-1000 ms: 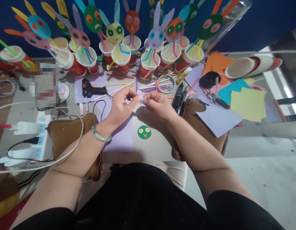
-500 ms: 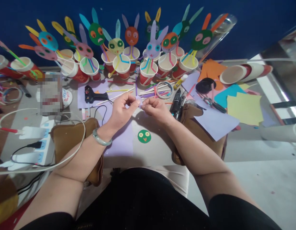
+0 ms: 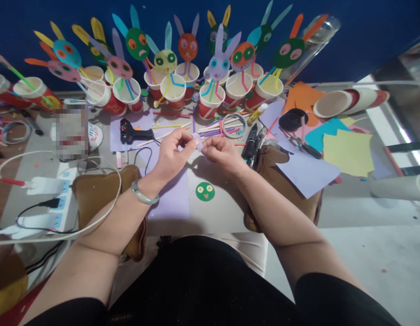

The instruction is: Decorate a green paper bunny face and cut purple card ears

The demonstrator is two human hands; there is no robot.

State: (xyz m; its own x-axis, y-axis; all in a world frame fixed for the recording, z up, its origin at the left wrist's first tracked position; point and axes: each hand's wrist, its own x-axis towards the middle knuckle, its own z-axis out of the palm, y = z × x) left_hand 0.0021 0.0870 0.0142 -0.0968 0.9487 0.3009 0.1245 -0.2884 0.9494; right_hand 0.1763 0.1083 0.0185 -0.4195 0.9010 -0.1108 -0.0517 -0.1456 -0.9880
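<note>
Between my two hands is a small piece of purple paper (image 3: 198, 141), pinched from both sides above the table. My left hand (image 3: 175, 151) has thumb and forefinger closed on its left side. Fingertips of my right hand (image 3: 220, 154) grip its right side. Below the hands lies a green paper disc (image 3: 205, 191) with two yellow ring eyes and a small orange mouth. Under my left forearm is a larger sheet of purple paper (image 3: 172, 199). A black glue gun (image 3: 137, 134) rests to the left of my left hand.
Red-and-white paper cups (image 3: 211, 104) with paper rabbit faces on straws stand along the back. Loose straws and sticks (image 3: 218, 130) lie behind my hands. Coloured paper sheets (image 3: 349, 151) and scissors (image 3: 310, 148) are at right. A power strip (image 3: 63, 199) with cables sits left.
Both hands stay almost in place, still pinching the purple paper, whose visible part has shifted slightly between the fingertips. The view has moved a little.
</note>
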